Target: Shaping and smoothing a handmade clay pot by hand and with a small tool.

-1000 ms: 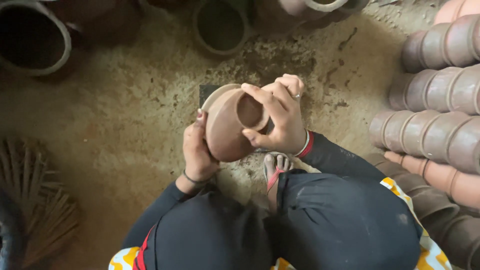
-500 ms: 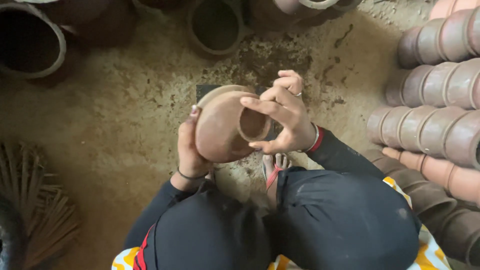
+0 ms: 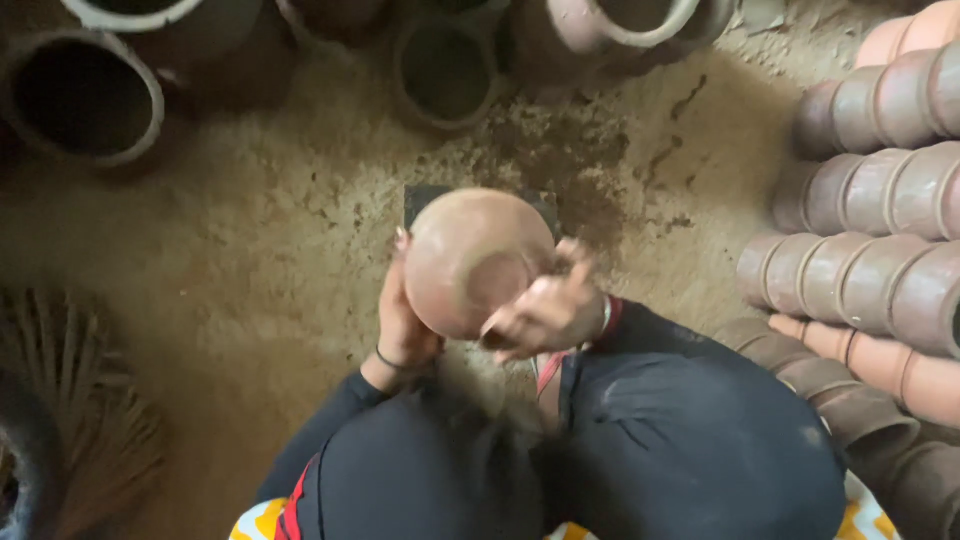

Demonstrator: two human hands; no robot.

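Now a round clay pot [image 3: 472,258] is being held up over the sandy floor [image 3: 250,260], just above a dark flat slab [image 3: 425,198]. The pot is being gripped from both sides. The left hand [image 3: 405,320] is being pressed flat against the pot's left side, with the fingers curled up around it. The right hand [image 3: 545,312] is being closed around the pot's lower right side; it is blurred, so the fingers are hard to tell apart. The pot's round bottom is being turned up toward the camera. Right of the pot, rows of small clay pots [image 3: 870,190] are being kept lying on their sides. Beyond the pot, bigger open pots [image 3: 85,95] are being kept on the floor. Left of the pot and nearer the person, a bundle of sticks [image 3: 70,410] is lying.
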